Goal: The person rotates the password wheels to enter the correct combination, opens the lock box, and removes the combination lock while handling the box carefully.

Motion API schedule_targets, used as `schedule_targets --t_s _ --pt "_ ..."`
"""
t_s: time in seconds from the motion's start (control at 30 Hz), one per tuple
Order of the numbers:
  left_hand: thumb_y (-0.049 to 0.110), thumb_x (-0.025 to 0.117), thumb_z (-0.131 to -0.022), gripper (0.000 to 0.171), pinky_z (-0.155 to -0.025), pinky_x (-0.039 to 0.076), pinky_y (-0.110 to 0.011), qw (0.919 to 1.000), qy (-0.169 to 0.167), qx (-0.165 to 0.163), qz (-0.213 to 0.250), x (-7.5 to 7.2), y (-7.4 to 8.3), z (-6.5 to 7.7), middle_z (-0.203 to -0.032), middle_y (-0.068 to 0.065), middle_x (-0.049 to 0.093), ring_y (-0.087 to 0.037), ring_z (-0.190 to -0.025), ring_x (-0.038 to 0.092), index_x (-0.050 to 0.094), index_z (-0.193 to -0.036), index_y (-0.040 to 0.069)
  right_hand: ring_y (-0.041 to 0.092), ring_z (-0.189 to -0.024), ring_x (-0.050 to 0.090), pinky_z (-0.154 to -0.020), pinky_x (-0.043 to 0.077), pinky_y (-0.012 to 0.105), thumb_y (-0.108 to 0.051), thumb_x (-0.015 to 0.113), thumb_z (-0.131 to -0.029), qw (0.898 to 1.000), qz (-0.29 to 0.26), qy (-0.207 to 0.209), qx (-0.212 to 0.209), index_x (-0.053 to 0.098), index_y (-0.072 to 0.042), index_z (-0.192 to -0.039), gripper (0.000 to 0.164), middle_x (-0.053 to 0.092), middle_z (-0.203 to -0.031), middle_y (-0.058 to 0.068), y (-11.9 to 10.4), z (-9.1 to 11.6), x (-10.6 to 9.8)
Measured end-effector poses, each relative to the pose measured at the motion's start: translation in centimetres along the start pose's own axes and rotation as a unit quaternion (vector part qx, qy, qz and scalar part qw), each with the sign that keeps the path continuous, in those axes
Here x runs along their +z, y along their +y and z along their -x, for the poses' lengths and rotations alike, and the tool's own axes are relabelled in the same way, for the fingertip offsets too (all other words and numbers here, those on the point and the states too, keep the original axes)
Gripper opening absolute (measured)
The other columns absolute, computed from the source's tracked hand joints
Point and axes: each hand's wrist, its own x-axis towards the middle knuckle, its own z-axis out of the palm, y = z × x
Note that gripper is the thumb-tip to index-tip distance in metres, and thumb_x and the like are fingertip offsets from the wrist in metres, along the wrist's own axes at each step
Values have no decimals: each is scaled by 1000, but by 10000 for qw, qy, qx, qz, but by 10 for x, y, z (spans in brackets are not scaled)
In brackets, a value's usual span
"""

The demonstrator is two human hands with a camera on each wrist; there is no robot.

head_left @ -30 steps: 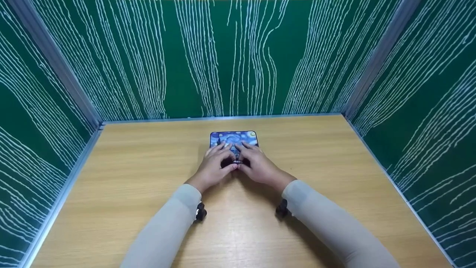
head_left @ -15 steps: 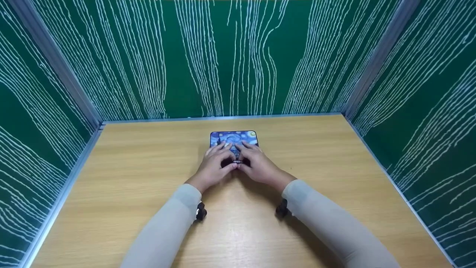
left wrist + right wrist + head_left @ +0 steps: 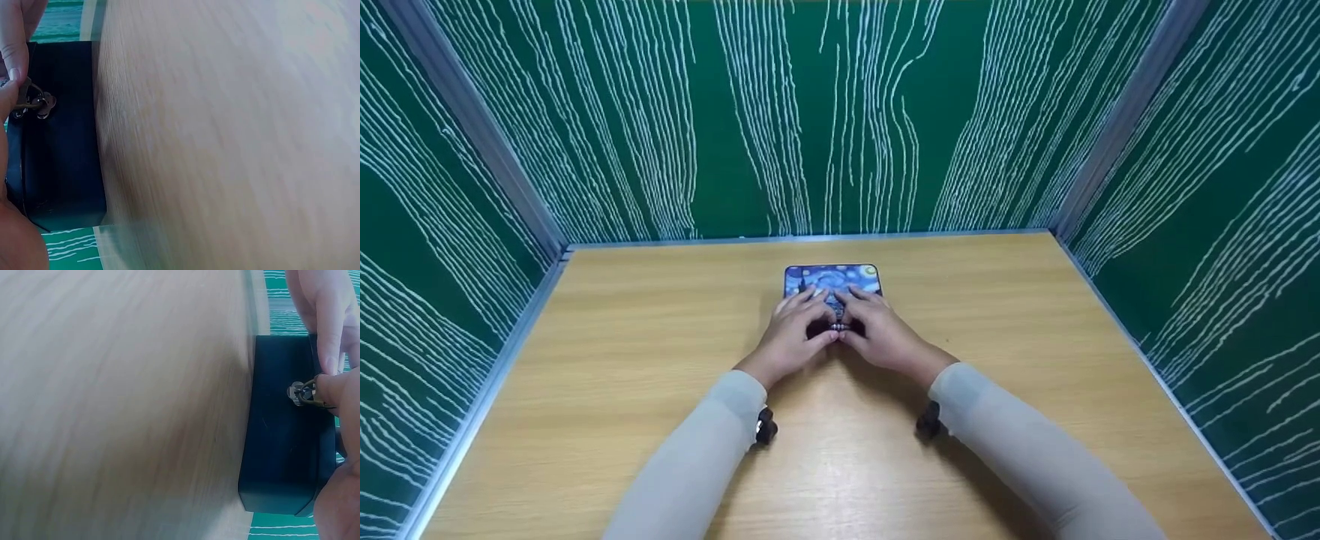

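Observation:
A dark box (image 3: 62,152) with a swirling blue starry-night picture on its lid (image 3: 831,277) sits on the table. Metal clasp parts (image 3: 295,392) show on its front side, and the bent brass-coloured shackle of a small padlock (image 3: 315,404) passes through them. Thumb and index finger of my left hand (image 3: 795,330) pinch the padlock from the left, while its other fingers lie on the lid. From the right, my right hand (image 3: 881,330) pinches it likewise, with fingers spread over the lid. Fingertips hide most of the padlock's body.
The wooden table (image 3: 660,360) extends around the box on all sides. Green walls (image 3: 847,112) with wavy white lines and metal framing (image 3: 1080,180) enclose its back and sides. Dark devices (image 3: 766,427) are worn under both sleeved wrists.

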Motion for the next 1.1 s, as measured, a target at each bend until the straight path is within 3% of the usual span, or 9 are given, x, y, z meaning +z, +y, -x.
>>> schedule_targets --t_s 0.77,1.1 --pt "41 70 -113 21 -147 7 -59 9999 -12 -113 81 1 -1 1 -184 -1 40 -31 -177 27 74 -123 23 49 -170 38 -140 26 72 -14 77 -107 9999 42 -79 47 69 -11 -106 8 51 -176 15 2 -1 1" --pt "39 72 -111 23 -146 6 -59 9999 -17 -113 113 1 -1 2 -185 1 38 -30 -178 25 74 -129 24 47 -171 36 -140 27 71 -14 77 -107 9998 33 -123 155 70 -12 -106 8 50 -178 12 0 0 0"
